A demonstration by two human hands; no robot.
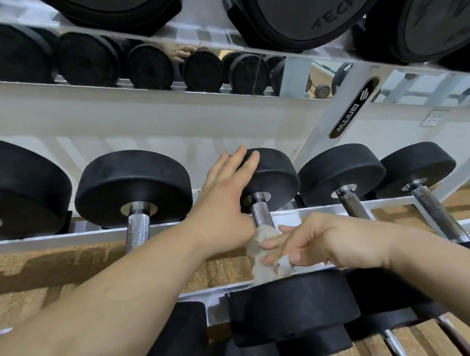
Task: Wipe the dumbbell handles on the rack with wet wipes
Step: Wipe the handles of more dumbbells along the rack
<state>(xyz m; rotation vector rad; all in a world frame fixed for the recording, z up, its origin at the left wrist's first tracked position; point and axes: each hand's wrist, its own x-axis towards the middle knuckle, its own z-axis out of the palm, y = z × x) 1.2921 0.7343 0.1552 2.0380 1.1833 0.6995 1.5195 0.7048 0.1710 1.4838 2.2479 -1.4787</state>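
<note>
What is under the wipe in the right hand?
The dumbbell handle runs under the wipe; its knurled top end shows above it. The wrapped stretch is covered by the wipe and the right hand, so it cannot be seen.

You face white wall (149, 123) at 11 o'clock, mirror strip (320, 73) at 12, socket plate (433, 117) at 2, tan speckled floor (85, 259) at 8.

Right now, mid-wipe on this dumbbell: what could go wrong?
1. The left hand only rests flat on the dumbbell head, so it could roll on the rack.
2. The right hand holds the wipe close to the near head: pinch risk if it shifts.
</note>
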